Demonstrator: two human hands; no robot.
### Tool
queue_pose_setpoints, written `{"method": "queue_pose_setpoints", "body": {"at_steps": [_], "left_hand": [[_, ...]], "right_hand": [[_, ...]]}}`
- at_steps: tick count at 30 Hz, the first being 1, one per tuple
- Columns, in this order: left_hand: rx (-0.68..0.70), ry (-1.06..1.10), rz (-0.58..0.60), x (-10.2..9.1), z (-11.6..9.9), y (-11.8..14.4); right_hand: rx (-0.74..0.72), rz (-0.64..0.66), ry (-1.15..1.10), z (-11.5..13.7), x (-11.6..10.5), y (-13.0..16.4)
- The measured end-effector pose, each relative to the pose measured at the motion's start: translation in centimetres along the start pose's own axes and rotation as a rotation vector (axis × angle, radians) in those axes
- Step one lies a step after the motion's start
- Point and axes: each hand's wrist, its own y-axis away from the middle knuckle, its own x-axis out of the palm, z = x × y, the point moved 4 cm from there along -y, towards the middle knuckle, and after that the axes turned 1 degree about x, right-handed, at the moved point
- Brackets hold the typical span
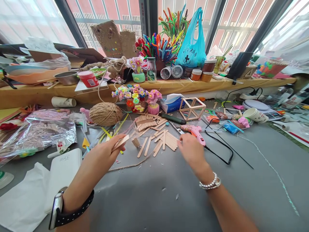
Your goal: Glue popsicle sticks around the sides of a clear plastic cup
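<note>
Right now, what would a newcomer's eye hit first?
Probably the blue plastic bag on the back ledge, beside colourful pipe cleaners. Nearer, wooden sticks lie scattered between the left hand, gripping more of them, and the right hand, beside a pink glue gun.

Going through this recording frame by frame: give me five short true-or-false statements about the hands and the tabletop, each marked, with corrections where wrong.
1. The left hand holds at least one pale craft stick. True.
2. The right wrist wears a smartwatch. False: it wears a silvery beaded bracelet.
3. The right hand is close to the pink glue gun. True.
4. The twine ball lies left of the cube-shaped wooden frame. True.
5. That frame has solid sides. False: its sides are open.
</note>
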Motion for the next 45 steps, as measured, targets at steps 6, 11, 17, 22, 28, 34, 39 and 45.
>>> {"method": "queue_pose_setpoints", "body": {"at_steps": [6,11,17,22,28,34,39,45], "left_hand": [[-0.060,-0.092,-0.115,-0.6,-0.6,0.6],[-0.079,-0.218,-0.345,-2.0,-2.5,2.1],[0.165,-0.046,-0.324,-0.1,-4.4,1.7],[0.261,0.007,-0.131,3.2,-6.2,0.7],[0.298,0.116,0.024,6.0,-7.5,0.0],[0.327,0.605,0.140,8.5,-7.4,-0.5],[0.132,1.151,0.369,10.6,-7.5,-0.7],[-0.052,1.361,0.278,10.0,-7.1,-0.8]], "right_hand": [[0.277,0.333,0.113,-2.9,-0.4,-0.1],[0.182,0.349,0.090,-1.9,0.8,-0.4],[0.037,0.348,0.054,-1.0,1.2,-0.4],[-0.007,0.325,0.040,-0.6,1.7,-0.5],[-0.015,0.336,-0.001,-0.3,1.6,-0.4],[0.156,0.324,-0.004,-3.4,0.1,-1.1],[0.255,0.305,0.048,-4.5,0.3,-1.4],[0.227,0.335,0.067,-4.3,1.2,-1.6]]}}
